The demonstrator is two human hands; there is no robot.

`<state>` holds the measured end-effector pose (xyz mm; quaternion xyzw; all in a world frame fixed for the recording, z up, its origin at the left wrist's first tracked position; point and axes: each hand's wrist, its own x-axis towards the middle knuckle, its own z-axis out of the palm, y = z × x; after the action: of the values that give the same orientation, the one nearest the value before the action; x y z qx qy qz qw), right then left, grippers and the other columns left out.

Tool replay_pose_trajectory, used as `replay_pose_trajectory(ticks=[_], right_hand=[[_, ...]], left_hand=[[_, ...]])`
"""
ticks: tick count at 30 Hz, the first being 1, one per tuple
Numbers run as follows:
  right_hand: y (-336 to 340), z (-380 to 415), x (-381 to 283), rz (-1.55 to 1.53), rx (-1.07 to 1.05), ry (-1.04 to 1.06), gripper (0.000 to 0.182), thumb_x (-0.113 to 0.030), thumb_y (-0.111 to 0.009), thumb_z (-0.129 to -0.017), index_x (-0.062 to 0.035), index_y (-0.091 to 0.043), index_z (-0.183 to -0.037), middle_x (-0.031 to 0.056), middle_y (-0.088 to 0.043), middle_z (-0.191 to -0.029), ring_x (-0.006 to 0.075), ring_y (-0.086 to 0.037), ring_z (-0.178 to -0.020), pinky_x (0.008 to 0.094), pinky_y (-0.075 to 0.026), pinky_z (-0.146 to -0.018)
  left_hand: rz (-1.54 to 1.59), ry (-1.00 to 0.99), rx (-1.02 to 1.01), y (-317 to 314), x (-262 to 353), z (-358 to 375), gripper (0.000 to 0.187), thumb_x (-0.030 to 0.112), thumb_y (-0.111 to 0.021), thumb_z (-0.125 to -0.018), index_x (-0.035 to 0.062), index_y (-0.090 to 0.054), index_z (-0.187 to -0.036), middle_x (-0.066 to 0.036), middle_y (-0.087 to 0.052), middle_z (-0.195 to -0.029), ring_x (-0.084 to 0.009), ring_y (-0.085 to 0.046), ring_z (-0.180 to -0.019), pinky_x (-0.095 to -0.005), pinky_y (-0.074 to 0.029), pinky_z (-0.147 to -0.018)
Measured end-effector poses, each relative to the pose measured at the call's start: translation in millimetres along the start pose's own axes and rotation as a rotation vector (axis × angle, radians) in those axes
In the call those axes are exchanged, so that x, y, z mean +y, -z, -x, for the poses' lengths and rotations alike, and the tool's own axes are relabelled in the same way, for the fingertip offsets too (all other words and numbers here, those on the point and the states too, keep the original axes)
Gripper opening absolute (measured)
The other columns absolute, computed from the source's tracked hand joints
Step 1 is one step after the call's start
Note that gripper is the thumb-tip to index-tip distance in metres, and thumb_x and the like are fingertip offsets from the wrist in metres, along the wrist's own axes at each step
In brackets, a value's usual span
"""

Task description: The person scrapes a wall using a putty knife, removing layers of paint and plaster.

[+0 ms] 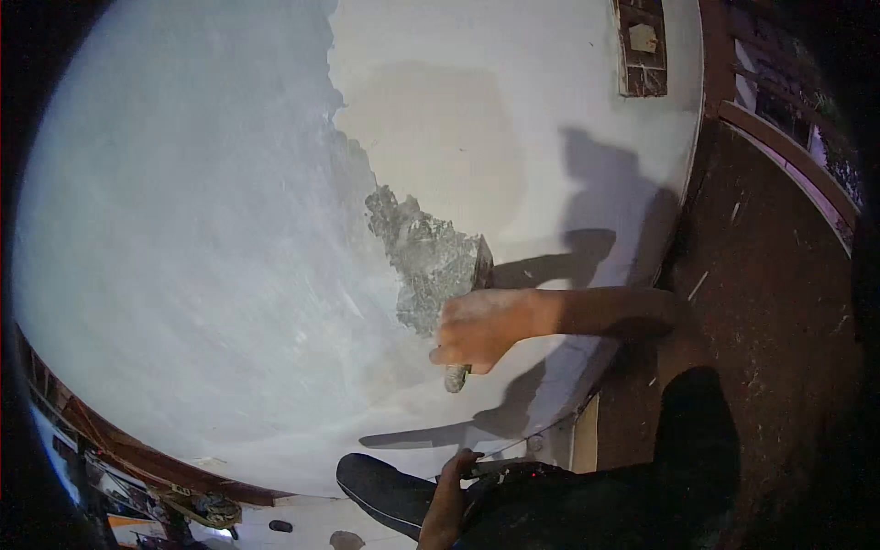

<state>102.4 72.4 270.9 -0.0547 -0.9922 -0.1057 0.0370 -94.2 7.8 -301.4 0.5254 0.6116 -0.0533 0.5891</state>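
Note:
My right hand [486, 330] is closed round the handle of a scraper [456, 378], whose broad blade stands nearly edge-on against the wall [202, 247]. Beside the blade, a rough dark grey patch [422, 252] spreads over the wall surface. Smooth blue-grey coating lies to its left, and paler white wall to its right. Low in the view, my left hand [454, 481] has its fingers wrapped round a thin, dark, flat tool [500, 469], seen edge-on near my dark-clothed leg [390, 490]. The tool's exact kind is hard to make out.
A recessed box [642, 41] sits in the wall at upper right. Brown, speckled floor [761, 302] runs along the right side. Cluttered items [197, 509] lie at lower left, with a small dark object [280, 526] nearby. Shadows of my arms fall across the wall.

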Motion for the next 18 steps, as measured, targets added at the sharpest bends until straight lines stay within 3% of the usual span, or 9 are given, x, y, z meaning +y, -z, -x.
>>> replay_pose_trajectory(ticks=[4,5,6,7,9,11,14,15,18], right_hand=[[0.8,-10.1,-18.2,0.001,0.022,0.136,0.018,-0.018,-0.060,-0.062,-0.0061,-0.051,-0.072,0.0093,-0.057,-0.059,0.0247,-0.061,-0.060,0.0356,-0.048,-0.059],[3.0,-13.1,-26.5,-0.001,-0.019,0.157,0.017,-0.018,-0.060,-0.062,-0.0070,-0.050,-0.072,0.0082,-0.057,-0.060,0.0236,-0.061,-0.060,0.0342,-0.048,-0.060],[-11.2,-6.8,-34.5,-0.002,0.193,0.229,0.018,-0.021,-0.059,-0.065,-0.0089,-0.049,-0.073,0.0056,-0.059,-0.069,0.0195,-0.061,-0.071,0.0302,-0.046,-0.066],[-25.4,-4.5,-29.8,0.024,0.166,0.216,0.019,-0.023,-0.059,-0.066,-0.0101,-0.049,-0.074,0.0048,-0.058,-0.074,0.0178,-0.059,-0.076,0.0300,-0.045,-0.068],[-18.9,6.1,-3.3,-0.089,0.243,0.254,0.022,-0.027,-0.060,-0.067,-0.0116,-0.048,-0.077,0.0039,-0.055,-0.079,0.0169,-0.057,-0.080,0.0313,-0.043,-0.070],[-14.7,1.6,28.6,-0.144,-0.080,-0.159,0.021,-0.026,-0.060,-0.068,-0.0119,-0.051,-0.080,0.0040,-0.056,-0.075,0.0200,-0.058,-0.075,0.0340,-0.043,-0.069],[17.4,3.6,-4.6,0.030,-0.097,-0.068,0.017,-0.015,-0.066,-0.062,-0.0057,-0.059,-0.074,0.0142,-0.061,-0.073,0.0260,-0.062,-0.065,0.0375,-0.050,-0.059],[27.1,0.3,-16.1,0.006,-0.091,-0.051,0.018,-0.015,-0.067,-0.061,-0.0057,-0.057,-0.071,0.0091,-0.060,-0.066,0.0250,-0.061,-0.060,0.0360,-0.049,-0.055],[38.7,-0.7,-12.0,-0.313,0.380,0.106,0.020,-0.018,-0.070,-0.063,-0.0064,-0.054,-0.067,0.0069,-0.057,-0.060,0.0210,-0.060,-0.055,0.0342,-0.048,-0.052]], left_hand=[[0.039,0.019,0.051,2.7,8.9,20.1,0.049,0.043,-0.064,-0.077,0.0013,-0.059,-0.103,-0.015,-0.061,-0.098,-0.0289,-0.061,-0.082,-0.0398,-0.049,-0.074],[-0.122,-0.058,0.125,3.6,14.8,23.9,0.049,0.043,-0.064,-0.077,0.0013,-0.060,-0.102,-0.015,-0.061,-0.097,-0.0294,-0.061,-0.080,-0.0401,-0.050,-0.072],[-0.281,-0.131,0.200,5.6,22.0,30.6,0.048,0.043,-0.064,-0.077,0.0012,-0.060,-0.101,-0.015,-0.062,-0.095,-0.0299,-0.061,-0.078,-0.0404,-0.050,-0.070],[-0.039,0.011,0.038,2.9,0.0,-5.8,0.053,0.048,-0.062,-0.077,0.0008,-0.060,-0.101,-0.019,-0.062,-0.094,-0.0327,-0.062,-0.083,-0.0413,-0.048,-0.071],[-0.268,-0.171,0.154,6.6,0.5,-9.5,0.052,0.045,-0.062,-0.078,-0.0029,-0.061,-0.096,-0.021,-0.064,-0.086,-0.0367,-0.063,-0.082,-0.0432,-0.050,-0.072],[-0.415,-0.236,0.245,1.1,-6.8,-0.7,0.050,0.043,-0.061,-0.078,-0.0032,-0.060,-0.097,-0.022,-0.064,-0.085,-0.0384,-0.062,-0.084,-0.0448,-0.050,-0.075],[-0.511,-0.201,0.386,-0.1,7.4,8.7,0.047,0.039,-0.056,-0.080,0.0012,-0.055,-0.107,-0.019,-0.062,-0.097,-0.0373,-0.060,-0.092,-0.0466,-0.048,-0.080],[-0.530,-0.201,0.375,-2.1,13.6,16.8,0.047,0.039,-0.055,-0.080,0.0020,-0.053,-0.109,-0.019,-0.061,-0.101,-0.0365,-0.059,-0.094,-0.0471,-0.047,-0.081],[-0.597,-0.188,0.405,-1.4,25.8,39.1,0.046,0.038,-0.051,-0.080,0.0036,-0.052,-0.110,-0.019,-0.059,-0.106,-0.0349,-0.058,-0.099,-0.0482,-0.046,-0.083]])
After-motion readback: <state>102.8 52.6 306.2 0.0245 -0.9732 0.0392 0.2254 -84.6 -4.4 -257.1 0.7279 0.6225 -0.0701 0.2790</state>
